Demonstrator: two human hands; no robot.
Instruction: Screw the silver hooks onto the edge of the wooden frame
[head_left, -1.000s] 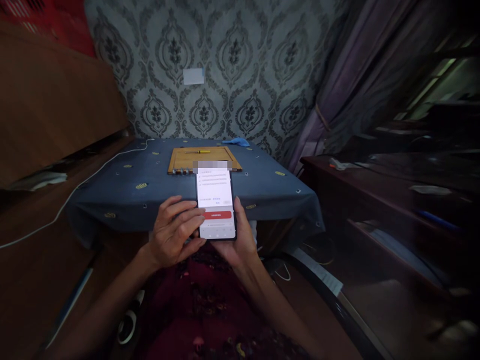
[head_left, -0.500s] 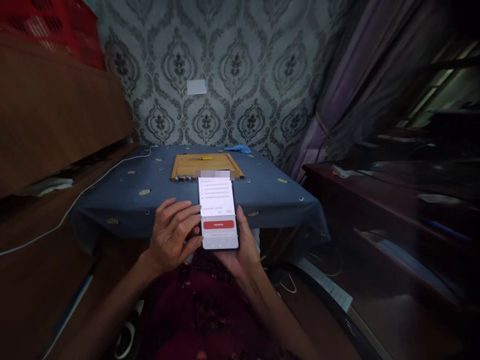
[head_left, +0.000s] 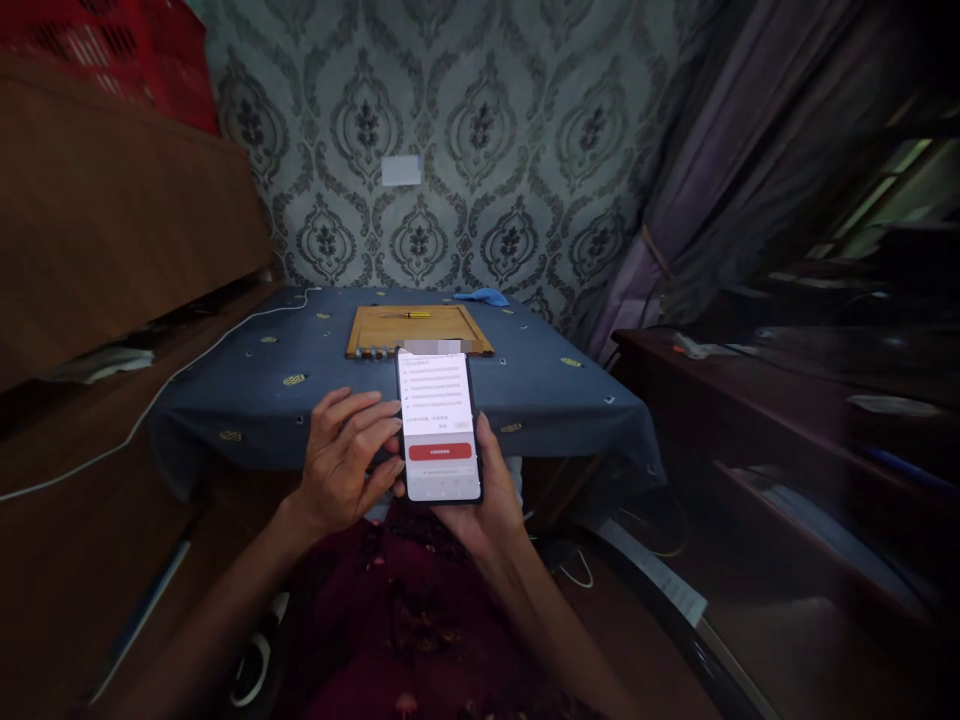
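A smartphone (head_left: 437, 428) with a lit white screen and a red button bar is tilted up toward me in front of the table's near edge. My right hand (head_left: 491, 490) grips it from below and along its right side, the thumb against the edge. At the phone's left side is my left hand (head_left: 349, 450), its fingers apart and slightly bent, the tips close to the edge; whether they touch it I cannot tell. Beyond the phone, a wooden board (head_left: 382, 328) with metal rings lies on the table, bearing a yellow and black pen (head_left: 417, 315).
A blue patterned cloth covers the table (head_left: 247, 400). A blue rag (head_left: 484, 297) lies at its back edge. A white cable (head_left: 195, 362) runs along the left side beside a wooden cabinet (head_left: 127, 200). On the right stands a dark red desk (head_left: 652, 350).
The view has shifted slightly, moving the scene a little to the right. The list on the phone's screen has moved, showing another line. Both hands stay in nearly the same place around the phone.
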